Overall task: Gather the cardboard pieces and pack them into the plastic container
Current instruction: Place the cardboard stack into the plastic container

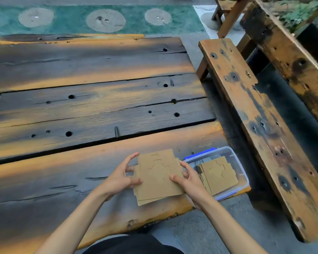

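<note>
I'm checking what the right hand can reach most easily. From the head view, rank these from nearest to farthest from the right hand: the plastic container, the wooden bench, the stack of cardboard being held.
1. The held cardboard stack: touching the right hand, on its left.
2. The plastic container: just right of that hand, at the table's corner.
3. The wooden bench: farther right, off the table.

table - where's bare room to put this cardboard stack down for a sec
The table is bare left of the left hand and across every plank beyond the cardboard stack. The crowded spot is the near right corner: both hands, with the right hand beside the plastic container, which already holds cardboard pieces.
</note>
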`<state>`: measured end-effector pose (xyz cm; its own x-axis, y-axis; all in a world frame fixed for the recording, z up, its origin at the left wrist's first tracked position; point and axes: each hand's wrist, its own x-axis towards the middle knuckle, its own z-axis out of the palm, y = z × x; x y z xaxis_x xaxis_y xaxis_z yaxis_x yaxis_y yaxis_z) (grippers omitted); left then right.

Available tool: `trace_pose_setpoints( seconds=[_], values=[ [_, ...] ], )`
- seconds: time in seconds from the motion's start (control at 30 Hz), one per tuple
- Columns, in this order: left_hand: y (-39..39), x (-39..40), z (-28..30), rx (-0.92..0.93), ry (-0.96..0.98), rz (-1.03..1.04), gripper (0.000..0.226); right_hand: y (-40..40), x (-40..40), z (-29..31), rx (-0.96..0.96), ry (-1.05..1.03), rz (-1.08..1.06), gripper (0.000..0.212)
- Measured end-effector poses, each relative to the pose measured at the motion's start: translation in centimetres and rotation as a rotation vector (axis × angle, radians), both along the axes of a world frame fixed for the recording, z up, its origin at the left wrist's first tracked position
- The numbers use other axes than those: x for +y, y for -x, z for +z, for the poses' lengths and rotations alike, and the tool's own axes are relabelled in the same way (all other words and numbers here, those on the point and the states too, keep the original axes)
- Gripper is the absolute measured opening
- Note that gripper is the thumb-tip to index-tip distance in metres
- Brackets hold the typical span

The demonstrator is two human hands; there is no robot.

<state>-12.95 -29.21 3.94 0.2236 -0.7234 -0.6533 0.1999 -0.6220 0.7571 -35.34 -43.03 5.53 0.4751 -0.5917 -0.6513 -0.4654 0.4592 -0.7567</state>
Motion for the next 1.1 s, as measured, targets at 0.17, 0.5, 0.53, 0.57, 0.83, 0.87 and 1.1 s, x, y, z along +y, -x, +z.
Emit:
trace_pose_setpoints(
  seconds=[0.17,0.5,0.53,0.57,0.83,0.87,1.1],
  values=[
    [0.8,-0.2,0.0,-0.011,0.000,0.009,0.073,1.3,1.7,-0.3,0.046,0.027,-0.073,0.054],
    [2.4,-0.8,-0.3,-0.033,0.010,-0.183,0.088,3.4,4.6,0.1,0.117,0.067,-0.157,0.055],
    [2.7,-1.0,-0.4,-0.030,0.014,-0.191,0.085,3.7,4.8,0.3,0.120,0.068,-0.177,0.055],
    [3.0,-1.2,-0.4,-0.023,0.019,-0.191,0.081,4.1,5.0,0.5,0.124,0.066,-0.197,0.055],
    [6.4,-3.4,0.0,0.022,0.039,-0.204,0.053,7.6,4.5,2.0,0.134,0.023,-0.324,0.054],
    [7.1,-4.0,0.0,0.014,0.041,-0.203,0.052,8.3,3.9,2.1,0.135,0.026,-0.326,0.054],
    [11.9,-7.5,-0.5,-0.043,0.087,-0.108,0.057,12.2,-2.2,1.0,0.208,0.140,-0.186,0.055]
  ],
)
